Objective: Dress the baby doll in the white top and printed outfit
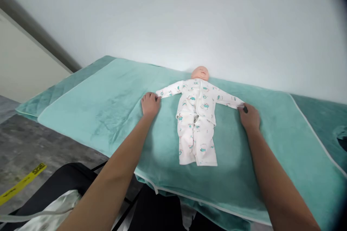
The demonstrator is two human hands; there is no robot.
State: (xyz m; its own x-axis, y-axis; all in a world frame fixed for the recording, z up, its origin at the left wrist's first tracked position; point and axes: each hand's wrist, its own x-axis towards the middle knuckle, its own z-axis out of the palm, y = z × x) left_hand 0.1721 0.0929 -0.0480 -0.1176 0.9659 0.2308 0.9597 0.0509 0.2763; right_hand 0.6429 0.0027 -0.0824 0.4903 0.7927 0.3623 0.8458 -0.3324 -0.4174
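A baby doll (pixel 200 73) lies on its back on the green cover, its bare head toward the wall. It wears a white printed baby top (pixel 199 97), and white printed pants (pixel 196 140) lie below it, legs toward me. Both sleeves stretch out to the sides. At the left cuff, my left hand (pixel 150 104) is closed on the sleeve end. My right hand (pixel 249 116) pinches the end of the other sleeve. The doll's own hands and feet do not show.
The green padded cover (pixel 89 108) spreads over the table, with a white-edged sheet across it. A white wall (pixel 173 18) rises directly behind. On the grey floor at lower left there is a yellow strip (pixel 23 184). A dark object (pixel 342 142) sits at the right edge.
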